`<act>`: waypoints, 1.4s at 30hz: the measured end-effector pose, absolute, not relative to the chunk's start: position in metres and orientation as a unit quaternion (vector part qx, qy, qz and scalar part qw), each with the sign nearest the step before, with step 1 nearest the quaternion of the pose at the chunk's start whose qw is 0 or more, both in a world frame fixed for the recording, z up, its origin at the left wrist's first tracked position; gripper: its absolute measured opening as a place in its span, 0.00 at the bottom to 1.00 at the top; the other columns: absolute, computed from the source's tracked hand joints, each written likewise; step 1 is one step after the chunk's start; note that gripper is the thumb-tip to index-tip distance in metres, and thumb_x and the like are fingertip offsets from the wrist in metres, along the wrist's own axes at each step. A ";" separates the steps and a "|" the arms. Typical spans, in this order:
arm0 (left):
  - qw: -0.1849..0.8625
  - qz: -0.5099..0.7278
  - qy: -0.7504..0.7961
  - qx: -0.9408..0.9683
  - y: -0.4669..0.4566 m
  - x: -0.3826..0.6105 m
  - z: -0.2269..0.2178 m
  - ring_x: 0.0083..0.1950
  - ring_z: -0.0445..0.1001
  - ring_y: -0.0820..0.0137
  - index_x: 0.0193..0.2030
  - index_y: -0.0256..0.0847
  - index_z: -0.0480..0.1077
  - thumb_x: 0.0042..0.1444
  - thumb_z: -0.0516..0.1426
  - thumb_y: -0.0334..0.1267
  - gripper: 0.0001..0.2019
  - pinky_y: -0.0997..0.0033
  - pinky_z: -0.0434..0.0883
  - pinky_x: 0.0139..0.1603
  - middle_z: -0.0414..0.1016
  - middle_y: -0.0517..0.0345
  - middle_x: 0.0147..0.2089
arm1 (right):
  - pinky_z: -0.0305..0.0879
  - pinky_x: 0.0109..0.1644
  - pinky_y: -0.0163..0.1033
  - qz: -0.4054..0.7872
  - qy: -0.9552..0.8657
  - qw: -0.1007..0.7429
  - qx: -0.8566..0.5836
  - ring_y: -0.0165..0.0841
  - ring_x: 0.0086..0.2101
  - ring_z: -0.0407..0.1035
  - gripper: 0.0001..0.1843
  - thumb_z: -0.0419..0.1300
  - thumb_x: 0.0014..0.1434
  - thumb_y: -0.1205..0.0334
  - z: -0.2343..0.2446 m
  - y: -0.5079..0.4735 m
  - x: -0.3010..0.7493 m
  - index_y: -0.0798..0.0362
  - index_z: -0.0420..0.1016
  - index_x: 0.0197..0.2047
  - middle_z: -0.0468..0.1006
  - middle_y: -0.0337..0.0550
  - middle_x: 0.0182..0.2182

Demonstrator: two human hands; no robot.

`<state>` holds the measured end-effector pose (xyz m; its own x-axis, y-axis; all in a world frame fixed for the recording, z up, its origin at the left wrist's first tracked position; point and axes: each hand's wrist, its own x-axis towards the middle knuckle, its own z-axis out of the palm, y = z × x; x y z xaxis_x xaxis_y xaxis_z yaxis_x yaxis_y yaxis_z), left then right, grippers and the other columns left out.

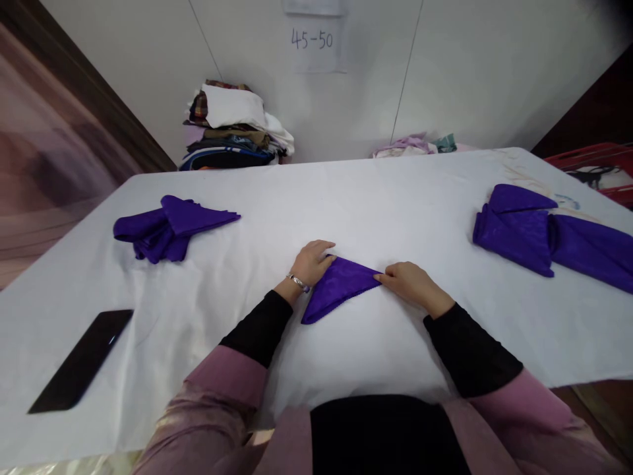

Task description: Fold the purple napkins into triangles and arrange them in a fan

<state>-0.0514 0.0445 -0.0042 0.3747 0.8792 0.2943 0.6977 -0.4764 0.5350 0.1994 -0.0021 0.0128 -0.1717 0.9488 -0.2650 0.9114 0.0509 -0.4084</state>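
A purple cloth napkin (339, 287), folded into a narrow triangle, lies on the white table (376, 204) right in front of me. My left hand (312, 262) rests on its upper left corner with the fingers curled down onto the fabric. My right hand (409, 282) pinches the napkin's right point, fingers pressed together. A bracelet shows on my left wrist.
A pile of folded purple napkins (171, 226) sits at the left, and a spread stack of purple cloths (544, 239) at the right. A black phone (82, 359) lies near the front left edge. Stacked clothes (235, 128) stand behind the table; a red crate (601, 165) is at far right.
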 end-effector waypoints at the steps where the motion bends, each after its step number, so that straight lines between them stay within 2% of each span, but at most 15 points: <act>1: 0.156 0.285 0.482 0.814 0.037 -0.049 -0.001 0.54 0.69 0.64 0.50 0.40 0.70 0.58 0.54 0.40 0.15 0.60 0.65 0.57 0.74 0.51 0.51 | 0.49 0.25 0.38 0.247 -0.724 0.034 -0.643 0.31 0.21 0.62 0.24 0.52 0.58 0.45 0.013 -0.002 0.199 0.51 0.67 0.18 0.72 0.42 0.19; 3: 0.138 0.267 0.464 0.833 0.018 -0.043 0.004 0.59 0.65 0.62 0.54 0.39 0.67 0.59 0.52 0.43 0.18 0.57 0.62 0.61 0.70 0.48 0.57 | 0.49 0.25 0.38 0.241 -0.725 0.025 -0.644 0.32 0.23 0.64 0.24 0.52 0.58 0.45 0.013 -0.001 0.198 0.51 0.68 0.19 0.73 0.43 0.21; 6: 0.113 0.174 0.442 0.873 -0.011 -0.031 0.000 0.67 0.55 0.55 0.61 0.39 0.61 0.59 0.52 0.49 0.26 0.49 0.52 0.66 0.59 0.45 0.66 | 0.52 0.27 0.38 0.224 -0.727 0.007 -0.649 0.35 0.26 0.67 0.24 0.52 0.58 0.44 0.014 0.000 0.199 0.51 0.71 0.20 0.74 0.45 0.23; 10: 0.100 0.099 0.444 0.885 -0.025 -0.024 -0.012 0.70 0.46 0.54 0.65 0.39 0.56 0.60 0.48 0.54 0.30 0.45 0.44 0.67 0.52 0.44 0.69 | 0.58 0.31 0.39 0.184 -0.724 -0.012 -0.665 0.38 0.30 0.69 0.23 0.53 0.57 0.42 0.013 0.002 0.204 0.51 0.74 0.26 0.76 0.47 0.26; 13: 0.098 0.086 0.446 0.885 -0.024 -0.025 -0.015 0.70 0.45 0.54 0.66 0.37 0.54 0.60 0.47 0.56 0.33 0.45 0.43 0.67 0.50 0.43 0.70 | 0.63 0.40 0.44 0.131 -0.749 0.063 -0.646 0.43 0.38 0.70 0.18 0.55 0.58 0.48 0.016 -0.003 0.202 0.53 0.76 0.38 0.78 0.50 0.35; 15: 0.096 0.086 0.449 0.884 -0.023 -0.025 -0.015 0.70 0.45 0.53 0.66 0.37 0.54 0.59 0.47 0.56 0.33 0.45 0.43 0.67 0.50 0.42 0.70 | 0.61 0.51 0.49 0.100 -0.797 0.171 -0.571 0.46 0.50 0.66 0.20 0.51 0.61 0.53 0.017 -0.009 0.192 0.54 0.72 0.51 0.74 0.53 0.48; 16: 0.095 0.088 0.449 0.884 -0.023 -0.025 -0.015 0.70 0.45 0.53 0.66 0.37 0.53 0.59 0.47 0.56 0.33 0.45 0.43 0.67 0.50 0.42 0.70 | 0.57 0.57 0.51 0.099 -0.822 0.215 -0.518 0.46 0.56 0.60 0.23 0.49 0.63 0.54 0.016 -0.012 0.185 0.54 0.66 0.58 0.69 0.53 0.55; 17: 0.094 0.090 0.447 0.885 -0.022 -0.025 -0.015 0.70 0.45 0.53 0.66 0.37 0.52 0.59 0.48 0.55 0.33 0.44 0.43 0.67 0.50 0.42 0.70 | 0.53 0.60 0.52 0.108 -0.845 0.238 -0.466 0.45 0.60 0.55 0.26 0.48 0.64 0.53 0.014 -0.015 0.178 0.53 0.59 0.63 0.62 0.52 0.61; 19: 0.091 0.089 0.436 0.891 -0.022 -0.025 -0.014 0.71 0.44 0.53 0.67 0.36 0.51 0.60 0.49 0.51 0.32 0.44 0.43 0.67 0.50 0.42 0.69 | 0.47 0.64 0.53 0.147 -0.878 0.221 -0.398 0.44 0.64 0.46 0.34 0.47 0.64 0.47 0.006 -0.021 0.163 0.51 0.46 0.69 0.52 0.50 0.66; 21: 0.090 0.081 0.426 0.897 -0.021 -0.026 -0.014 0.71 0.43 0.53 0.67 0.36 0.50 0.59 0.51 0.48 0.32 0.45 0.43 0.67 0.50 0.42 0.69 | 0.43 0.66 0.53 0.170 -0.892 0.168 -0.383 0.43 0.65 0.42 0.41 0.47 0.61 0.40 -0.005 -0.023 0.154 0.53 0.39 0.70 0.47 0.51 0.67; 23: 0.096 0.076 0.426 0.896 -0.021 -0.030 -0.013 0.71 0.44 0.55 0.67 0.38 0.50 0.59 0.51 0.48 0.32 0.45 0.44 0.67 0.51 0.43 0.69 | 0.41 0.66 0.53 0.163 -0.889 0.134 -0.406 0.44 0.65 0.40 0.44 0.46 0.60 0.37 -0.015 -0.022 0.152 0.54 0.39 0.70 0.46 0.53 0.67; 29: 0.098 0.076 0.489 0.864 -0.039 -0.058 -0.013 0.70 0.47 0.55 0.66 0.40 0.52 0.59 0.49 0.53 0.32 0.44 0.46 0.66 0.50 0.44 0.70 | 0.42 0.65 0.54 0.109 -0.882 0.106 -0.446 0.46 0.65 0.40 0.40 0.44 0.62 0.38 -0.024 -0.020 0.167 0.56 0.47 0.68 0.47 0.54 0.67; 34: 0.088 0.064 0.531 0.841 -0.065 -0.079 -0.013 0.70 0.46 0.56 0.67 0.38 0.49 0.60 0.48 0.54 0.33 0.45 0.44 0.67 0.50 0.44 0.69 | 0.41 0.65 0.55 0.096 -0.875 0.105 -0.462 0.46 0.65 0.41 0.40 0.42 0.62 0.38 -0.027 -0.023 0.178 0.54 0.46 0.69 0.47 0.53 0.67; 37: 0.094 0.083 0.542 0.831 -0.073 -0.087 -0.014 0.70 0.47 0.56 0.66 0.39 0.51 0.60 0.48 0.55 0.33 0.46 0.43 0.67 0.52 0.45 0.69 | 0.41 0.65 0.54 0.095 -0.876 0.099 -0.463 0.45 0.65 0.41 0.40 0.41 0.62 0.38 -0.028 -0.024 0.182 0.55 0.44 0.69 0.46 0.53 0.67; 42: 0.071 0.188 0.583 0.787 -0.079 -0.093 -0.016 0.61 0.64 0.58 0.59 0.40 0.63 0.58 0.52 0.53 0.26 0.54 0.58 0.61 0.68 0.45 0.60 | 0.41 0.66 0.53 0.091 -0.876 0.091 -0.464 0.44 0.65 0.41 0.40 0.40 0.62 0.38 -0.025 -0.026 0.182 0.56 0.45 0.69 0.46 0.53 0.67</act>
